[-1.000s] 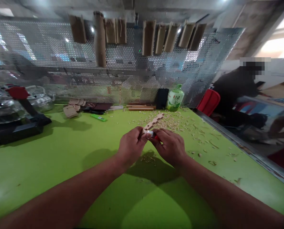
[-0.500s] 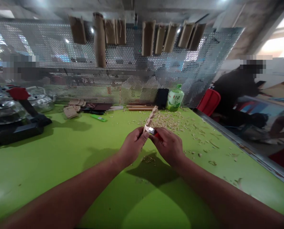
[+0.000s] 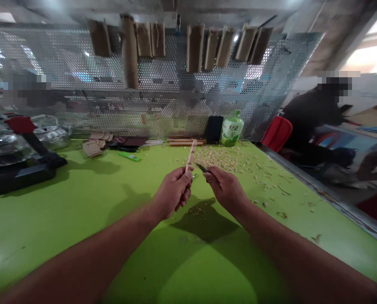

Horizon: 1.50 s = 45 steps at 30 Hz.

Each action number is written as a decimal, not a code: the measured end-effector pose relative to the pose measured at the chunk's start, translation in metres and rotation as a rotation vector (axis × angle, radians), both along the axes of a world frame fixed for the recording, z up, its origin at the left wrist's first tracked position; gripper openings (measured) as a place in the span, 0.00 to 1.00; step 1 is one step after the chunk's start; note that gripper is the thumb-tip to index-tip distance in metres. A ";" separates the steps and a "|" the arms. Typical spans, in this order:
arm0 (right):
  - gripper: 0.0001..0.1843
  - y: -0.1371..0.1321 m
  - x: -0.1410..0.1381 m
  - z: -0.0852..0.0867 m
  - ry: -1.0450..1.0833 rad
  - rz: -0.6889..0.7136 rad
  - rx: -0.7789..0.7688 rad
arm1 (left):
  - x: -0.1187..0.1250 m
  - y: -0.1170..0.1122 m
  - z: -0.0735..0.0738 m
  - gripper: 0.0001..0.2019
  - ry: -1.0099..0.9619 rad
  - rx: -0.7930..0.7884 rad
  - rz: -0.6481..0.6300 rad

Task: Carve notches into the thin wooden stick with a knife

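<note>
Wooden stick [image 3: 191, 155], left hand [image 3: 174, 188] — slim gap at edge — knife [image 3: 201, 167], right hand [image 3: 225, 185].

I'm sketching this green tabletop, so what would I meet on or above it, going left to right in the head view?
Rear silver metal kettle → flat tan pieces → slim bright-green plastic item → left hand → notched pale wooden stick in its grip → dark pointed blade → right hand, holding that blade.
</note>
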State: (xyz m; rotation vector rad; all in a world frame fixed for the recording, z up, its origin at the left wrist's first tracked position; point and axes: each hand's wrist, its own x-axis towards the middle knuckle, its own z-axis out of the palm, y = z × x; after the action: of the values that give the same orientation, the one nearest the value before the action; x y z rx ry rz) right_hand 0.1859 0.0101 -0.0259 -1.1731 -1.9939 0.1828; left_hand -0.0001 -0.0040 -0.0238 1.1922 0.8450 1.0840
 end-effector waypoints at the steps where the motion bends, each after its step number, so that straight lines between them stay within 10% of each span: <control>1: 0.19 0.000 -0.001 0.000 -0.018 0.011 0.016 | 0.000 -0.001 0.000 0.18 0.017 0.005 0.001; 21: 0.21 -0.011 -0.002 0.010 -0.366 -0.248 0.253 | 0.004 -0.009 0.014 0.13 0.034 -0.080 -0.066; 30: 0.26 0.004 -0.001 -0.001 0.211 0.187 -0.403 | 0.003 -0.011 0.019 0.10 0.096 -0.035 -0.111; 45: 0.20 0.000 0.004 0.003 0.014 0.059 -0.050 | -0.002 -0.001 0.011 0.11 0.134 0.053 0.016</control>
State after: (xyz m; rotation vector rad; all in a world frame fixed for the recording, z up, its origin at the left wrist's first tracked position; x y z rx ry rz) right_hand 0.1899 0.0103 -0.0228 -1.1417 -2.0239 0.2720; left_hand -0.0017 -0.0046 -0.0128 1.3154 0.9351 1.0543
